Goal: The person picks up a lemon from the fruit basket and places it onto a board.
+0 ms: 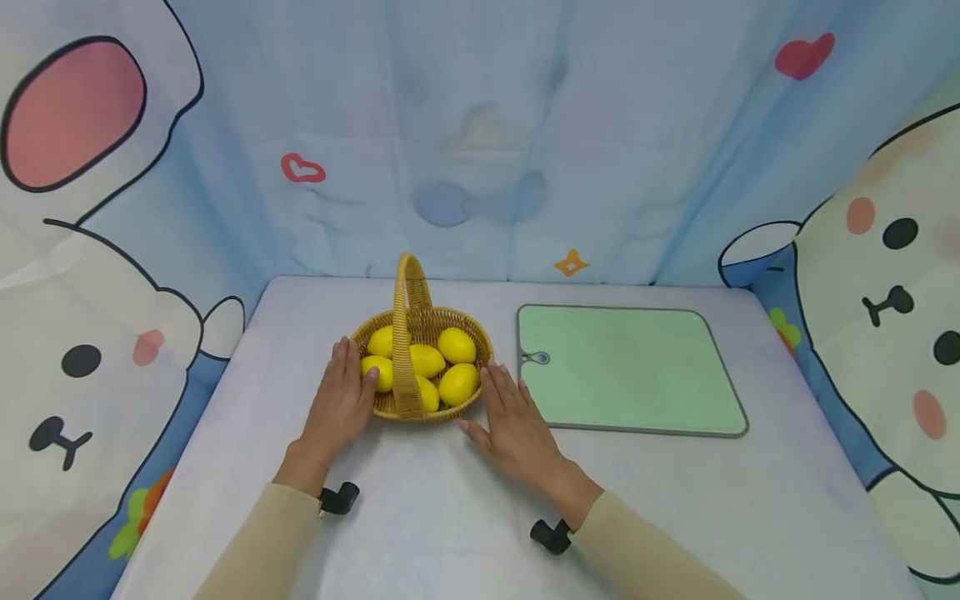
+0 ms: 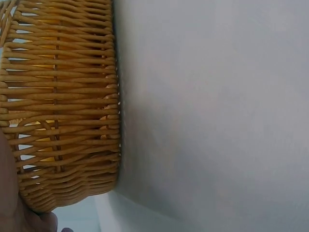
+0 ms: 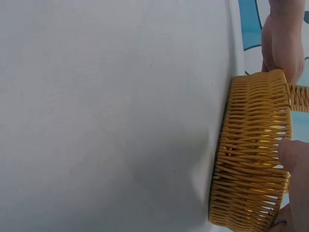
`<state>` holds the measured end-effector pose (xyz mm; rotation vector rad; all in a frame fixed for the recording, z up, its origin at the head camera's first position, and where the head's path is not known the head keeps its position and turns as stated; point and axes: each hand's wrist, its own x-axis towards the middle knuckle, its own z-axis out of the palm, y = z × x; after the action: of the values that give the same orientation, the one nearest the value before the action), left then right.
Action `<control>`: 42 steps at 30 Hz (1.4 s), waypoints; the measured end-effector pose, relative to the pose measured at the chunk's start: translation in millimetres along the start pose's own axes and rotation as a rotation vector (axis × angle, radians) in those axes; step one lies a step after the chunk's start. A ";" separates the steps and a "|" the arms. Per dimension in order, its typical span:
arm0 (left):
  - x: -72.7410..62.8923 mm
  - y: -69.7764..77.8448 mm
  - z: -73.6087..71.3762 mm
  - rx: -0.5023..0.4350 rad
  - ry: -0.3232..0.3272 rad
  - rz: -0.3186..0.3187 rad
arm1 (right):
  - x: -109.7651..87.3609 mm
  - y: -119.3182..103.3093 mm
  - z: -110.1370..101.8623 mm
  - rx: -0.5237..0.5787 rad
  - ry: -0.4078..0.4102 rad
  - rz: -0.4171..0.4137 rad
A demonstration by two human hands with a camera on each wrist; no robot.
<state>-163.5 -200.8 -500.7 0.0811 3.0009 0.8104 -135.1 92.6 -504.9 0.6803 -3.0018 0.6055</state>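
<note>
A wicker basket point(image 1: 408, 408) with a tall arched handle stands on the table, holding several yellow lemons point(image 1: 457, 384). My left hand point(image 1: 341, 400) lies along the basket's left side, fingers straight and thumb at the rim. On the opposite side my right hand point(image 1: 517, 425) has its straight fingertips at the basket's right edge, thumb spread toward the front. In the left wrist view the woven wall point(image 2: 67, 106) fills the left part, with yellow showing through the gaps. The right wrist view shows the basket point(image 3: 253, 145) between both hands.
A pale green cutting board point(image 1: 630, 367) with a grey edge lies flat to the right of the basket. The white-covered table point(image 1: 450, 517) ends at a blue curtain point(image 1: 480, 125) at the back. Printed cartoon cloths hang on both sides.
</note>
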 end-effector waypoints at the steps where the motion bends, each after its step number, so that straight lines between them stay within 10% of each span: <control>1: 0.3 -0.5 0.0 -0.001 0.002 -0.001 | 0.4 -0.1 -0.2 -0.002 -0.002 -0.004; 16: -4.5 -11.5 -11.8 -0.011 -0.081 0.054 | 10.5 9.7 -9.4 -0.036 -0.041 -0.007; 26: 13.2 -31.5 -42.3 0.289 -0.160 0.207 | 11.3 10.9 -10.0 -0.034 -0.039 -0.022; 42: 13.1 -29.0 -37.8 0.250 -0.179 0.212 | 14.1 27.1 -17.9 -0.005 -0.084 -0.084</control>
<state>-179.6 -244.1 -482.9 0.4588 2.9356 0.4079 -160.5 115.9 -497.1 0.8481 -3.0306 0.5804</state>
